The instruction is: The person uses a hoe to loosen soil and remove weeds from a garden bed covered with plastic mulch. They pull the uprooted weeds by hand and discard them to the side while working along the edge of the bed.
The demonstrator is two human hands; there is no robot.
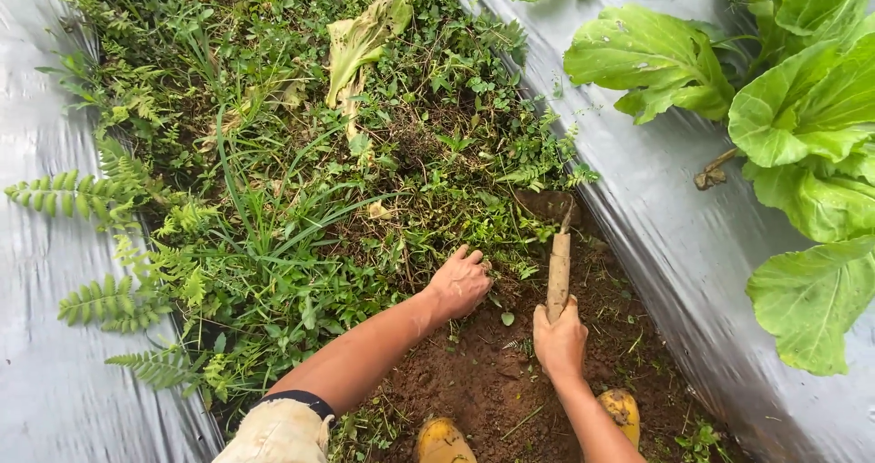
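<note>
1. Weeds (301, 235) fill the furrow ahead; the left hand (458, 283) rests at their near edge, fingers curled down into the low growth, seemingly gripping a clump, though the leaves hide the tips.
2. The right hand (560, 343) has its fingers clamped round the wooden handle of a small digging tool (558, 272), whose dark blade end sits in the soil just beyond.
3. By the look of it, weeding is mid-way: bare brown soil (497, 381) lies near the body, thick green beyond. A next move would call for loosening roots at the clump before pulling, keeping the blade off the plastic.
4. Yellow boots (443, 440) show at the bottom edge, on the cleared soil.
5. Ferns (77, 194) and grass crowd the left side; a limp, yellowed leaf (360, 39) lies further up the furrow.
6. Silver plastic mulch (656, 199) covers the raised beds on both sides; leafy greens (802, 108) grow through it on the right.
7. The setting is an outdoor vegetable plot in daylight.
</note>
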